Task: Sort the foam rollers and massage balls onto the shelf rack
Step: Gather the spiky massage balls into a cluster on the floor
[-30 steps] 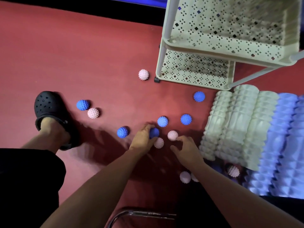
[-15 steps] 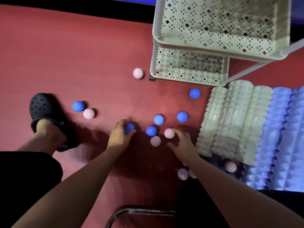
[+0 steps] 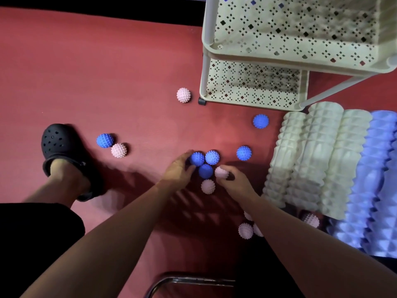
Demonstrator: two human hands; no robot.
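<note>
Blue balls: six spiky ones on the red floor (image 3: 107, 72). Three are bunched touching each other at the hands; one (image 3: 244, 153) lies alone between that bunch and the rollers, one (image 3: 260, 121) just below the rack's lower corner, one (image 3: 104, 140) well to the left of the rack by the shoe.
Pink balls: seven that can be made out. One (image 3: 183, 95) sits just left of the rack's caster, one (image 3: 118, 150) touches the far-left blue ball, one (image 3: 208, 186) lies between the two wrists, one is at the right hand, two or three (image 3: 245, 230) are partly hidden by the right forearm, one (image 3: 310, 220) is tucked under the roller ends.
Foam rollers: three cream ones (image 3: 318, 151) side by side just below the rack, two lilac ones (image 3: 373, 179) beyond them; the frame edge cuts these off.
Shelf rack (image 3: 253, 100): cream, perforated, two tiers showing.
Left hand (image 3: 178, 171): grip curled against the left ball of the bunch (image 3: 197, 158), fingers cupping its side; whether it is fully clamped cannot be told.
Right hand (image 3: 235, 182): fingertips pinched on a pink ball (image 3: 221, 172) that touches the lowest blue ball of the bunch (image 3: 205, 171).
Third ball of the bunch (image 3: 212, 157): free, just above both grips.
Black shoe (image 3: 59, 145): on the floor, far left of the rack.
</note>
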